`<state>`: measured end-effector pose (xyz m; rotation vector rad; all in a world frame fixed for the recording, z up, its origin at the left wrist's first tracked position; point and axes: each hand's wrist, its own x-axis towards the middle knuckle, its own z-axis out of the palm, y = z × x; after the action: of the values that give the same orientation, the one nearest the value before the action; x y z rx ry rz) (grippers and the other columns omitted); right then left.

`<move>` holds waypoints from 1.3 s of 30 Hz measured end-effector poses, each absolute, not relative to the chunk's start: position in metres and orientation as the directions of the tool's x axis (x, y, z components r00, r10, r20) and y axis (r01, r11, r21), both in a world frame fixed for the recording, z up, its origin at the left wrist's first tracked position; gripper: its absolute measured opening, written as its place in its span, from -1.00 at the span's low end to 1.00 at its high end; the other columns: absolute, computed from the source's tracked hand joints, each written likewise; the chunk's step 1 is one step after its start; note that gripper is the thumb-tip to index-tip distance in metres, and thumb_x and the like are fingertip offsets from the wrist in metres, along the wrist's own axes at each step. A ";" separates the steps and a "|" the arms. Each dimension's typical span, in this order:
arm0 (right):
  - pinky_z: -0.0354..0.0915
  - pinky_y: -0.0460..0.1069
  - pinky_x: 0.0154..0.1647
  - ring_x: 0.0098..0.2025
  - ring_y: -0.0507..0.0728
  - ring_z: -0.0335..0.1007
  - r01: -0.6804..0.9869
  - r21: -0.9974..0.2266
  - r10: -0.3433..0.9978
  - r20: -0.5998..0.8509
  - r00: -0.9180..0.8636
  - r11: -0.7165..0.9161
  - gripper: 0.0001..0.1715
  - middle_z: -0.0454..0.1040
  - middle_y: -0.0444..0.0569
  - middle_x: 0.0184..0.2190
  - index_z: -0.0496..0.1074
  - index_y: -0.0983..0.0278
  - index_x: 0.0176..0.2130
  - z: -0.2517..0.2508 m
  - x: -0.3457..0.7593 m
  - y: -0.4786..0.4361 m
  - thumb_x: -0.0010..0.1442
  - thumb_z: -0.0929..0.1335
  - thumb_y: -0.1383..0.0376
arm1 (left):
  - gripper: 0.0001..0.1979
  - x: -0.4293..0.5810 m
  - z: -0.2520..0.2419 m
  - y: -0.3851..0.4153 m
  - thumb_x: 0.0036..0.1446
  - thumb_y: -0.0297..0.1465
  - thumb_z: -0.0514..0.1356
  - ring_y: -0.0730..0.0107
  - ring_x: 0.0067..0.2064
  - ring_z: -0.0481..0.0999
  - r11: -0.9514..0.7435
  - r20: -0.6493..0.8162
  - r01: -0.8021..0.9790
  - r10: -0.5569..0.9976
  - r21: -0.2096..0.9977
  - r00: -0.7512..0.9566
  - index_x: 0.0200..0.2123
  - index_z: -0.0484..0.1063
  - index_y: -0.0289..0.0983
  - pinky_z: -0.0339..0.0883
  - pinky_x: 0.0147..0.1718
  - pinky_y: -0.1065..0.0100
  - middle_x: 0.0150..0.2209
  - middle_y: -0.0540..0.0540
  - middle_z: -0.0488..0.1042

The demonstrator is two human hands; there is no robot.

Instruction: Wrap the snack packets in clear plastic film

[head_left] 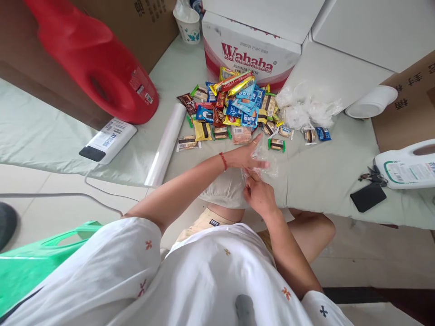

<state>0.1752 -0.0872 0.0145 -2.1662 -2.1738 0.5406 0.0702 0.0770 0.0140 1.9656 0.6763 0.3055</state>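
My left hand (245, 155) and my right hand (258, 194) meet over the front of the cloth-covered surface (326, 167). Both pinch a small clear plastic bag (263, 163) between them. The left fingers grip its upper part and the right fingers hold its lower edge. A red bracelet sits on my left wrist. Just beyond the hands lies a pile of wrapped snacks (234, 108) in blue, yellow, brown and red packets. A heap of crumpled clear bags (306, 111) rests to the right of the snacks.
A roll of clear film (166, 144) lies left of the snacks. Behind them stands a Wahaha carton (249, 56). A red jug (98, 59) and a white packet (108, 140) sit at left. A white jug (406, 165), keys and a black phone (368, 197) are at right.
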 end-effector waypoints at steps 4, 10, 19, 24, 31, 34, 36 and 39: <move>0.29 0.03 -0.34 -0.22 0.25 0.56 0.979 -0.201 0.965 -0.261 -0.014 -0.040 -0.74 0.63 0.11 -0.12 0.52 0.20 -0.13 0.011 0.175 -0.087 0.33 0.25 0.29 | 0.38 0.085 0.015 0.047 -0.21 0.03 0.49 -0.48 0.40 0.16 -0.489 -0.107 0.559 0.681 0.670 0.724 0.54 -0.20 -0.18 0.18 0.26 -0.25 0.46 -0.47 0.07; 0.35 0.06 -0.33 -0.22 0.19 0.56 0.967 -0.254 0.987 -0.148 -0.057 0.018 -0.73 0.30 0.01 0.40 0.51 0.16 -0.08 0.011 0.175 -0.090 0.29 0.27 0.32 | -0.40 0.084 -0.008 0.078 -0.03 -0.48 0.30 0.08 -0.07 0.56 -0.169 -0.200 0.666 0.875 0.727 0.440 0.15 0.50 -0.37 0.44 -0.04 0.19 -0.12 -0.23 0.59; 0.40 0.20 0.03 0.09 0.33 0.46 0.930 -0.324 0.982 -0.015 -0.187 0.172 -0.72 0.40 0.18 0.30 0.47 0.24 -0.01 -0.007 0.178 -0.127 0.44 0.29 0.15 | -0.73 0.069 -0.013 0.047 0.09 -0.53 0.09 0.15 -0.06 0.50 -0.629 0.164 0.512 0.711 0.585 0.684 -0.29 0.61 -0.30 0.38 -0.01 0.17 -0.17 -0.20 0.58; 0.43 0.24 0.08 0.12 0.33 0.45 0.856 -0.468 0.975 0.102 -0.197 0.222 -0.77 0.48 0.16 0.20 0.47 0.23 0.02 -0.020 0.186 -0.135 0.40 0.32 0.30 | -0.62 0.039 -0.033 0.015 0.27 -0.41 0.06 0.05 0.09 0.44 -0.844 0.349 0.219 0.420 0.490 0.838 0.04 0.57 -0.34 0.35 0.12 0.01 0.09 -0.31 0.53; 0.51 0.18 0.02 -0.01 0.23 0.51 0.857 -0.429 0.922 0.369 -0.120 0.283 -0.40 0.35 0.22 0.24 0.25 0.12 0.34 -0.028 0.215 -0.157 0.38 0.27 0.44 | -0.63 0.033 -0.048 0.022 0.30 -0.48 0.08 0.16 0.05 0.42 -0.735 0.336 0.247 0.546 0.631 0.767 0.05 0.60 -0.20 0.36 0.10 0.06 0.04 -0.23 0.51; 0.52 0.12 -0.10 -0.14 0.18 0.49 0.880 -0.347 0.907 0.377 -0.187 0.325 -0.29 0.37 0.20 0.17 0.16 0.08 0.40 -0.025 0.223 -0.150 0.37 0.28 0.46 | -0.63 0.040 -0.047 0.027 0.21 -0.54 0.12 0.21 -0.05 0.44 -0.683 0.320 0.235 0.581 0.691 0.748 -0.04 0.66 -0.19 0.38 0.05 0.09 -0.06 -0.20 0.49; 0.51 0.10 -0.09 -0.12 0.19 0.47 0.886 -0.295 0.894 0.383 -0.233 0.358 -0.23 0.38 0.18 0.16 0.10 0.06 0.43 -0.021 0.227 -0.142 0.36 0.25 0.49 | -0.65 0.042 -0.048 0.032 0.19 -0.53 0.15 0.23 -0.06 0.47 -0.632 0.309 0.197 0.597 0.750 0.741 -0.07 0.67 -0.20 0.39 0.05 0.11 -0.09 -0.19 0.48; 0.49 0.11 -0.07 -0.10 0.20 0.44 0.906 -0.205 0.881 0.387 -0.274 0.372 -0.17 0.37 0.18 0.19 0.07 0.06 0.46 -0.016 0.232 -0.133 0.34 0.22 0.53 | -0.72 0.042 -0.050 0.038 0.19 -0.47 0.23 0.25 -0.05 0.51 -0.539 0.280 0.134 0.616 0.832 0.737 -0.09 0.69 -0.21 0.42 0.03 0.17 -0.09 -0.18 0.48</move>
<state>0.2324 -0.1327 -0.0157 -1.5461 -2.2026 -0.0771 0.0419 0.0383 -0.0500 2.0763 0.5647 0.7111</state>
